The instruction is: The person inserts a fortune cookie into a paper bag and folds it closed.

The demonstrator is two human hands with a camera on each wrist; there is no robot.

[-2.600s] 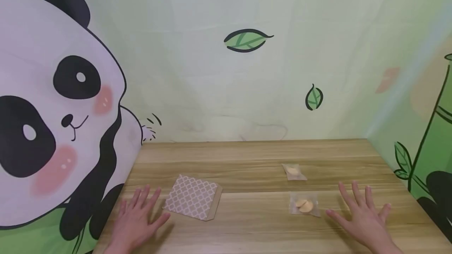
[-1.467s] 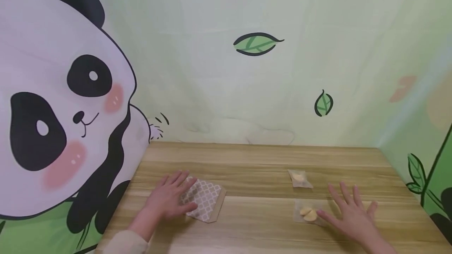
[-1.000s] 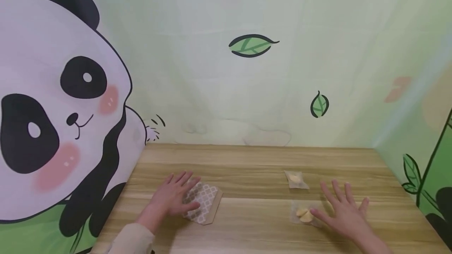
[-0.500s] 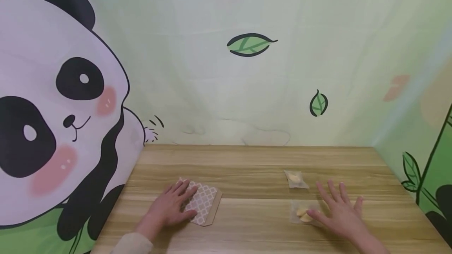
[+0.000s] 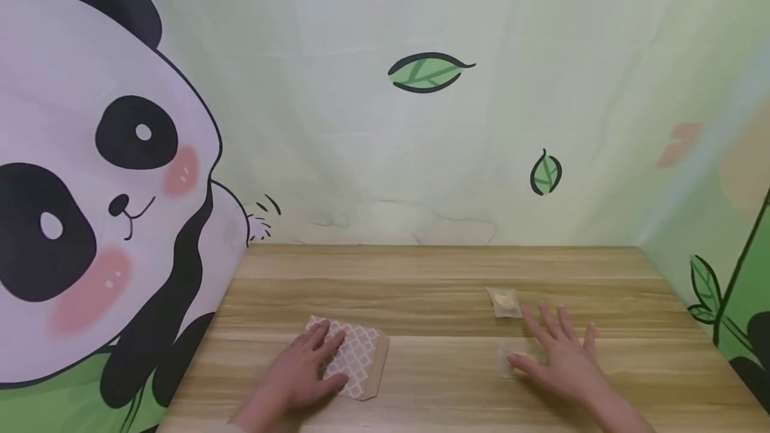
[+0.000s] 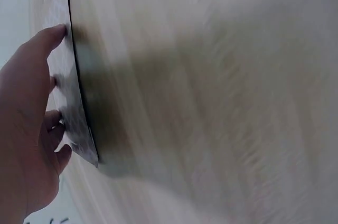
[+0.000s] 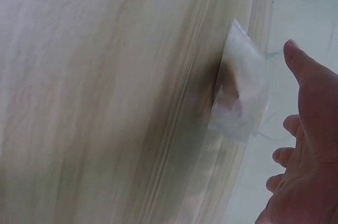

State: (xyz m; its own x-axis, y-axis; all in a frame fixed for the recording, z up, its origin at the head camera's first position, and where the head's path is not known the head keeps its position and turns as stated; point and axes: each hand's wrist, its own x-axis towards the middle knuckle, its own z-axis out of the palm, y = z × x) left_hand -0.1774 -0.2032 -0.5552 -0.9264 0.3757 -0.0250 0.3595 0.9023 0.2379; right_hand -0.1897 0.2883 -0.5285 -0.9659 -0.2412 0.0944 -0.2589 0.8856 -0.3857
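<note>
A flat paper bag (image 5: 361,356) with a white lattice print and a plain brown flap lies on the left of the table. My left hand (image 5: 301,366) rests on its left part, fingers spread; in the left wrist view the fingertips and thumb touch the bag (image 6: 76,102). On the right, my right hand (image 5: 562,359) hovers palm down over a clear-wrapped fortune cookie, covering all but the wrapper's left edge (image 5: 504,367). Beyond it lies another wrapped fortune cookie (image 5: 505,302). The right wrist view shows one wrapped cookie (image 7: 243,86) beside the loosely spread right hand (image 7: 317,129).
The wood-grain table (image 5: 421,272) ends at a pale green cloth backdrop (image 5: 337,152) behind. A large panda print (image 5: 198,286) covers the backdrop's left side, and printed green bamboo (image 5: 746,293) is at the right.
My left hand came from beside the bag onto it, and the bag has slid slightly rightward and nearer. My right hand has moved left, over the nearer fortune cookie.
</note>
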